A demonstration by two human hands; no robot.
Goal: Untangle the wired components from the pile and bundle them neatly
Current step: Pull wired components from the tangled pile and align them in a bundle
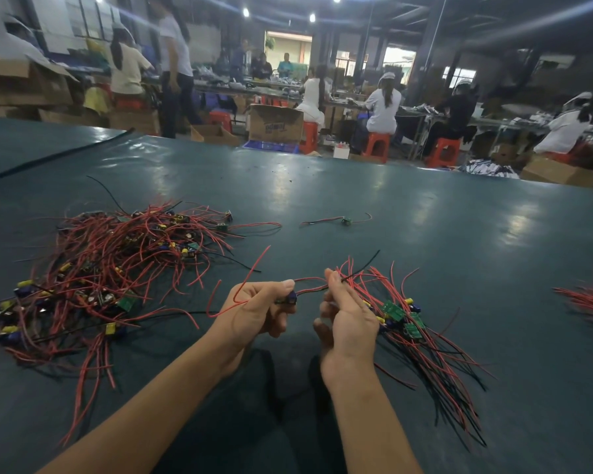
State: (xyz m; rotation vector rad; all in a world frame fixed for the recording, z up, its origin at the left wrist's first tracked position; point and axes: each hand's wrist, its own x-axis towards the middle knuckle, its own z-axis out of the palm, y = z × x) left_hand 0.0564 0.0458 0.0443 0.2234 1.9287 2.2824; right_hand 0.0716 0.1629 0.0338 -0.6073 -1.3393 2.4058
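Observation:
A tangled pile (110,268) of red and black wires with small green boards and blue and yellow parts lies on the left of the dark green table (391,217). My left hand (257,313) pinches one small wired component (288,298), whose red leads loop out to the left. Its other leads run right to my right hand (346,319), which pinches them between thumb and forefinger. A sorted bunch of wired boards (415,333) lies just right of my right hand, its wires fanned toward the table's near edge.
One loose wired component (345,220) lies alone further back on the table. More red wires (589,302) show at the right edge. Beyond the table's far edge people sit on red stools among cardboard boxes (276,123).

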